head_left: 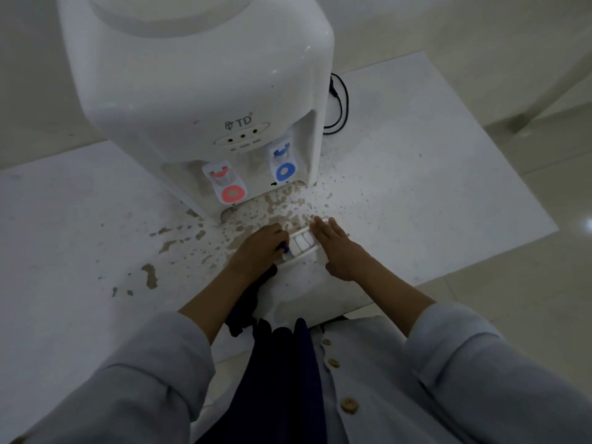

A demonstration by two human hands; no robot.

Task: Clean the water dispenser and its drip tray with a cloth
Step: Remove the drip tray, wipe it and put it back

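1. The left hand (259,248) is closing its fingers around a dark cloth (253,296), pressing the bunched end against the slotted grille of the drip tray (301,243) while the rest is trailing back toward the body.
2. The right hand (336,248) is lying flat with fingers extended and empty, steadying the tray's right side.
3. The tray is sitting pulled out, in front of the water dispenser (198,100), well clear of its slot beneath the red tap (224,184) and blue tap (283,161).
4. Wiping looks to be only starting: the dispenser's recess is looking grimy, and its body appears not yet wiped.
5. Brown splatter (150,275) is covering the white tabletop (432,187) around the base.
6. A black cord (339,104) is lying behind; pale floor tiles are surrounding the dim scene.
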